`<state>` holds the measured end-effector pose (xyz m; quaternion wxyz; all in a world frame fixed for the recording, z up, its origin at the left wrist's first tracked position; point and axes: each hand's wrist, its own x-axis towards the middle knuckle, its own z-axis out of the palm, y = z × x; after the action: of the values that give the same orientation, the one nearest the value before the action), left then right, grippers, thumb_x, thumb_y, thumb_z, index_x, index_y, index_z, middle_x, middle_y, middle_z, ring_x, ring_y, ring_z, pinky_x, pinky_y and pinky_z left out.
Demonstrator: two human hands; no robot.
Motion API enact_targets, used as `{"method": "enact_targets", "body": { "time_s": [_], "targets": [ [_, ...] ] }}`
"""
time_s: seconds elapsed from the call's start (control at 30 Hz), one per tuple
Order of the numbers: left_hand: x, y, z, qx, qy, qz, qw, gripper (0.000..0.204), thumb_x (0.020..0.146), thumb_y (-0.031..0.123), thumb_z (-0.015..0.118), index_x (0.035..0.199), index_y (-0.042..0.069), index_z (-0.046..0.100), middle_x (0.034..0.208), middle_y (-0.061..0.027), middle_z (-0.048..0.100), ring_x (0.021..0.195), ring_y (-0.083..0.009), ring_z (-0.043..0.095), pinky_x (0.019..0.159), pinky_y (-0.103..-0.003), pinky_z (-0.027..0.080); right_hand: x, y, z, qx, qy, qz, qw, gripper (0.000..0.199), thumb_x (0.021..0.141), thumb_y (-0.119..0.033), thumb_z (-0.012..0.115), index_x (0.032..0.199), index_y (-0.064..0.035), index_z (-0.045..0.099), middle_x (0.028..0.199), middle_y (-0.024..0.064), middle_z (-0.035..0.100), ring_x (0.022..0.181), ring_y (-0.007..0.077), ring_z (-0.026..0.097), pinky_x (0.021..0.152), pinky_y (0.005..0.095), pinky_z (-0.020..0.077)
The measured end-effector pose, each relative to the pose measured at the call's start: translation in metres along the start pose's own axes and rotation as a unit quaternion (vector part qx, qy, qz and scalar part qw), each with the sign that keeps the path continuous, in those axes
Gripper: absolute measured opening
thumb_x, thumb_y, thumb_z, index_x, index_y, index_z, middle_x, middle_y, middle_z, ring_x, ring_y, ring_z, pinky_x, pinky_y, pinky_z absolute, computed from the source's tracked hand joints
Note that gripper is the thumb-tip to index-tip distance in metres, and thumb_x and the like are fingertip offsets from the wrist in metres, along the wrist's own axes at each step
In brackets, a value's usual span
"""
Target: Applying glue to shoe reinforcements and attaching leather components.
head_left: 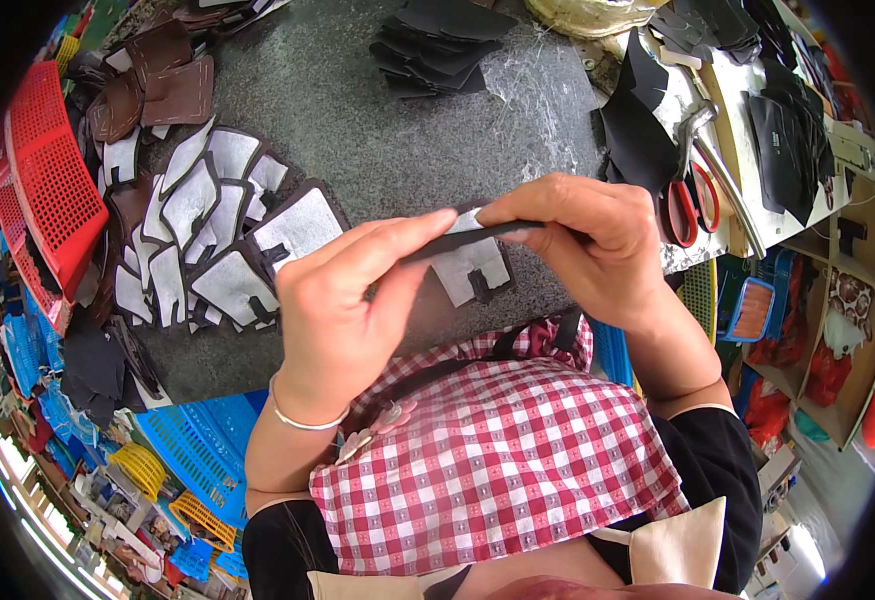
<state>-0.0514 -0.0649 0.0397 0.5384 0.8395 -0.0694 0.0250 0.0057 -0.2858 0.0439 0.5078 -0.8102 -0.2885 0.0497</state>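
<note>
Between my two hands, above the front part of the table, a dark leather piece (473,238) is held nearly edge-on, with a bit of its pale side showing. My left hand (343,290) pinches its left end between thumb and fingers. At the other end my right hand (598,245) grips it the same way. Just below it on the table lies a notched piece with a white backing (470,270), partly hidden by the held one. Left of my left hand, several similar white-backed pieces with dark edges (193,205) form a loose heap.
A stack of black pieces (438,45) lies at the back of the grey tabletop (308,110). Brown leather pieces (178,95) and a red plastic basket (53,170) are at left. Red-handled scissors (693,205) lie at right near more black pieces (788,140). Blue crates (198,455) stand below.
</note>
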Motion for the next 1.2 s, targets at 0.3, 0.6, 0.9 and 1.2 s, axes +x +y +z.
{"method": "enact_targets", "body": {
  "time_s": [0.3, 0.6, 0.9, 1.2],
  "targets": [
    [-0.039, -0.036, 0.014, 0.208, -0.004, 0.260, 0.943, 0.035, 0.074, -0.008, 0.070, 0.108, 0.001, 0.075, 0.112, -0.0143, 0.074, 0.078, -0.0254, 0.069, 0.068, -0.034, 0.058, -0.021, 0.028, 0.004, -0.088, -0.081, -0.195, 0.974, 0.032, 0.068, -0.002, 0.071, 0.099, 0.0003, 0.075, 0.109, 0.0140, 0.074, 0.090, 0.0298, 0.071, 0.074, 0.0374, 0.0611],
    [-0.044, -0.050, 0.029, 0.240, 0.007, 0.241, 0.940, 0.034, 0.074, -0.001, 0.072, 0.107, -0.002, 0.074, 0.115, -0.0125, 0.072, 0.087, -0.0247, 0.066, 0.069, -0.033, 0.055, -0.030, 0.037, 0.013, -0.163, -0.086, -0.198, 0.963, 0.036, 0.066, -0.003, 0.071, 0.102, 0.0002, 0.075, 0.110, 0.0112, 0.074, 0.091, 0.0271, 0.070, 0.073, 0.0351, 0.0611],
    [-0.043, -0.047, 0.030, 0.218, 0.000, 0.209, 0.953, 0.043, 0.067, -0.010, 0.070, 0.110, -0.002, 0.074, 0.118, -0.0105, 0.072, 0.089, -0.0255, 0.064, 0.073, -0.033, 0.056, -0.030, 0.042, 0.015, -0.173, -0.074, -0.192, 0.963, 0.038, 0.065, -0.007, 0.069, 0.102, 0.0002, 0.074, 0.112, 0.0101, 0.073, 0.096, 0.0244, 0.069, 0.070, 0.0331, 0.0617],
    [-0.045, -0.035, 0.016, 0.289, -0.092, 0.129, 0.944, 0.042, 0.080, 0.037, 0.076, 0.119, 0.021, 0.075, 0.134, 0.0037, 0.064, 0.116, -0.0274, 0.050, 0.097, -0.042, 0.038, -0.016, 0.032, 0.004, -0.125, -0.152, -0.086, 0.977, 0.034, 0.066, -0.006, 0.079, 0.100, -0.0006, 0.074, 0.111, 0.0072, 0.070, 0.094, 0.0276, 0.062, 0.077, 0.0365, 0.0569]
  ]
}}
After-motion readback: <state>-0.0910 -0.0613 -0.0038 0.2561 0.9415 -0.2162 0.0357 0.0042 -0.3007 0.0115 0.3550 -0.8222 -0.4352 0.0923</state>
